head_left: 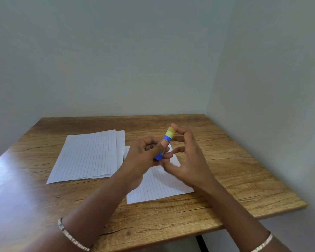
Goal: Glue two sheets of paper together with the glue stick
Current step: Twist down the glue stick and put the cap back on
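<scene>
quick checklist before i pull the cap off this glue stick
1. Stick held firmly: ok. The left hand grips the blue body of the glue stick.
2. Grip on cap: ok. The right hand pinches the yellow cap with its fingertips.
3. Cap off: not ok, it is on the stick.
4. Sheet to glue: ok. One lined sheet lies flat on the table beneath the hands.
5. Second sheet at hand: ok. A stack of lined sheets lies to the left.
6. Glue left inside: cannot tell, the cap hides it.
</scene>
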Demonstrator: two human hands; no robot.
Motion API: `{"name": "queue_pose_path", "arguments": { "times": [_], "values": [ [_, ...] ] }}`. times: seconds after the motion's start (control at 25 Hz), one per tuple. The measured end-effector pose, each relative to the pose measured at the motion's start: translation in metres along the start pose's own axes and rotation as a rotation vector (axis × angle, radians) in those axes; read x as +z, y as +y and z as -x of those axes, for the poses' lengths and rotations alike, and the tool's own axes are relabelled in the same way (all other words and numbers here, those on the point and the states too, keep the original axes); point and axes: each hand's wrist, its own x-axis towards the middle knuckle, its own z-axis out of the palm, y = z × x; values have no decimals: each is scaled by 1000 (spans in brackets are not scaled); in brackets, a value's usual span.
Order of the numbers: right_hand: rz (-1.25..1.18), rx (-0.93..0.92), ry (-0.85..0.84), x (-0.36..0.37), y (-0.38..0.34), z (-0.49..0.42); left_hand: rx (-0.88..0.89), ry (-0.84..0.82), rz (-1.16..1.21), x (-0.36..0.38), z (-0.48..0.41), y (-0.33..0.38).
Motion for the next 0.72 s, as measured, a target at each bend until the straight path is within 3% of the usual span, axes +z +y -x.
{"name": "queue_pose_path", "arguments": {
  "times": [0.36, 0.6, 0.72],
  "values": [
    [298, -153, 167, 2, -4, -3, -48, -73, 16, 3, 5, -2],
    [285, -190, 144, 2, -4, -1, -30, -82, -75, 1, 8, -2],
    [233, -148, 54, -1, -6, 1, -24, -44, -87, 3, 13, 1]
  ]
}}
